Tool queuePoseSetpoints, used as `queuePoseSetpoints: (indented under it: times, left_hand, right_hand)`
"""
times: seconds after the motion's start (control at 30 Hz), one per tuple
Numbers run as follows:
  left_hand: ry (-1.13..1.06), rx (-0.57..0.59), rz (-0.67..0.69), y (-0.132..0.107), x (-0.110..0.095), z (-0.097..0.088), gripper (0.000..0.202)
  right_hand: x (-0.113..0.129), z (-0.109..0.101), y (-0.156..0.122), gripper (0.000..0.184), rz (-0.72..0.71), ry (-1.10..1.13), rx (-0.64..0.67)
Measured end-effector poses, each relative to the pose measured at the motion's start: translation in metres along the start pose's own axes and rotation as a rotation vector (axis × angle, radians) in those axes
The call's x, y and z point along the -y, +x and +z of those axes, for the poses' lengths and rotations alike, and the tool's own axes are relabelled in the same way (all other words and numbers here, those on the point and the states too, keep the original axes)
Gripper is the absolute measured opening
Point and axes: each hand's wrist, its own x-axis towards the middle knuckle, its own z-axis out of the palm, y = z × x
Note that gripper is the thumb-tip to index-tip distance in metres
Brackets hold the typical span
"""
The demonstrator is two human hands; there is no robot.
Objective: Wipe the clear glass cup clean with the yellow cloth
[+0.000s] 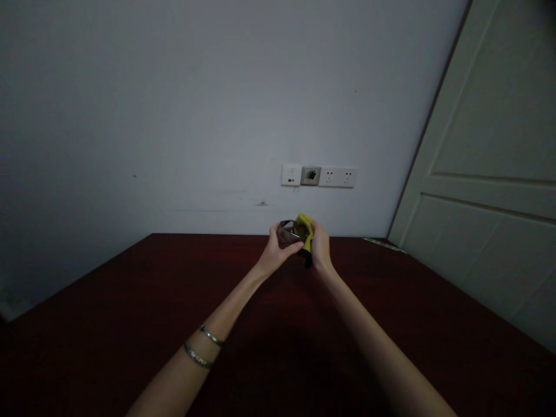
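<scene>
Both my hands are held out in front of me, close together above the far part of the table. My left hand point(273, 250) grips a see-through, faceted glass dish point(286, 233) from its left side, the thumb running along the near edge. Against the dish's right side, my right hand point(320, 245) is closed round a yellow cloth point(307, 224). The cloth bends round the glass there and touches it. Something black hangs below the cloth; I cannot make out whether it is part of it. The right fingertips are mostly hidden behind the cloth.
The dark red table point(195, 289) reaches back to a pale wall point(195, 116). White wall sockets point(337, 177) sit just above the hands. A panelled white door point(486, 174) stands at the right, with a thin flat strip point(384, 245) on the table's far right edge.
</scene>
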Motion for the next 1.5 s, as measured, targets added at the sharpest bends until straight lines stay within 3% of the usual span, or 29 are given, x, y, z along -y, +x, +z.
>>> queuePoseSetpoints:
  times: [0.1,0.17,0.37,0.67,0.93,1.1,1.23,1.5]
  left_hand:
    - [-0.039,0.161,-0.007,-0.002,-0.006,0.0,0.054]
    - [-0.044,0.205,-0.026,-0.001,-0.004,-0.003,0.053]
    - [-0.029,0.096,-0.033,0.003,0.01,-0.007,0.061]
    - [0.001,-0.063,0.067,0.0,0.009,0.0,0.063]
    - [-0.094,0.167,-0.005,-0.003,0.008,-0.005,0.08]
    - [0.028,0.298,-0.022,-0.004,0.002,-0.011,0.057]
    - [0.17,0.266,0.033,-0.003,0.003,-0.015,0.056]
    - [0.295,0.061,0.076,0.0,0.011,-0.011,0.059]
  right_hand:
    - [0.009,-0.007,0.006,0.03,0.037,-0.024,-0.072]
    - [0.013,-0.01,0.009,0.033,0.066,-0.028,-0.091]
    - [0.016,-0.007,0.007,0.036,0.111,0.033,-0.056]
    - [0.011,0.003,-0.005,0.037,0.106,0.072,-0.066]
    - [0.018,0.002,0.0,0.031,0.128,0.04,-0.04]
    - [0.021,-0.004,0.004,0.032,0.192,0.019,-0.045]
    - [0.021,-0.001,0.0,0.033,0.21,0.03,-0.046]
    - [0.011,0.006,-0.009,0.034,0.18,0.038,-0.006]
